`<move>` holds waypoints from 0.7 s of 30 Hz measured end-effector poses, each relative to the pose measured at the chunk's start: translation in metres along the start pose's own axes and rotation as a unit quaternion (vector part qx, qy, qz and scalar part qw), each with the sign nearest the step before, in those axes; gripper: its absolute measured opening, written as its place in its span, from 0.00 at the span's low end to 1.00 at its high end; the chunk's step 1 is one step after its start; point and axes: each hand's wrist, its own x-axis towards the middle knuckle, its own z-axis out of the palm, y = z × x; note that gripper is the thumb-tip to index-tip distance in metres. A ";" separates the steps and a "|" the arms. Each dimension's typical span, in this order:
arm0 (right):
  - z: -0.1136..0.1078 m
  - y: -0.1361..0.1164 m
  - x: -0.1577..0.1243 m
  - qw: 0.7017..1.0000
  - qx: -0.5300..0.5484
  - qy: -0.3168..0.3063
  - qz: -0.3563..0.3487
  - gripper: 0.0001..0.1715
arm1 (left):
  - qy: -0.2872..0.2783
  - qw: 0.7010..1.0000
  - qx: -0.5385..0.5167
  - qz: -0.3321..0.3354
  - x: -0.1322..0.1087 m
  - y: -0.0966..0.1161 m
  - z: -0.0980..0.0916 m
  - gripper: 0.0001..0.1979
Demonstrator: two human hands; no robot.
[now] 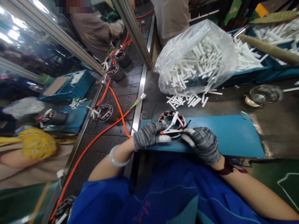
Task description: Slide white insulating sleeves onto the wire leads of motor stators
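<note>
A round wound motor stator (172,120) with copper coils and white sleeved leads lies on a blue mat (224,133) in front of me. My left hand (149,136), in a grey knit glove, pinches its orange and white lead wires at the near rim. My right hand (203,143), gloved the same, pinches the other end of those wires, with a dark wire tip showing between the hands. A pale bangle sits on my left wrist.
A clear bag of white sleeve tubes (196,59) stands behind the mat, with loose tubes (187,100) spilled before it. A glass dish (265,94) is at right. On the left conveyor (116,102) lie more stators and an orange cable (109,124). Another person (95,31) works farther along.
</note>
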 end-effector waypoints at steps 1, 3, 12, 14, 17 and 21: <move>0.002 0.003 0.002 1.000 -0.004 -0.005 -0.007 0.08 | -0.016 1.000 -0.020 0.001 0.002 -0.001 -0.003 0.22; 0.004 0.012 0.009 1.000 0.006 -0.014 -0.019 0.09 | -0.049 0.997 -0.060 -0.003 0.007 -0.002 -0.009 0.22; 0.000 0.033 0.030 0.996 0.074 -0.051 -0.007 0.19 | -0.008 0.992 -0.111 -0.053 0.009 0.005 0.004 0.29; 0.000 0.033 0.028 0.996 0.066 -0.053 -0.021 0.19 | -0.017 0.988 -0.128 -0.079 0.006 0.007 0.011 0.32; 0.002 0.033 0.024 0.996 0.056 -0.048 -0.042 0.16 | 0.020 0.995 -0.086 -0.052 0.004 0.007 0.019 0.28; 0.005 0.029 0.017 0.998 0.059 -0.030 -0.010 0.13 | 0.146 0.988 0.052 0.022 0.006 0.007 0.035 0.21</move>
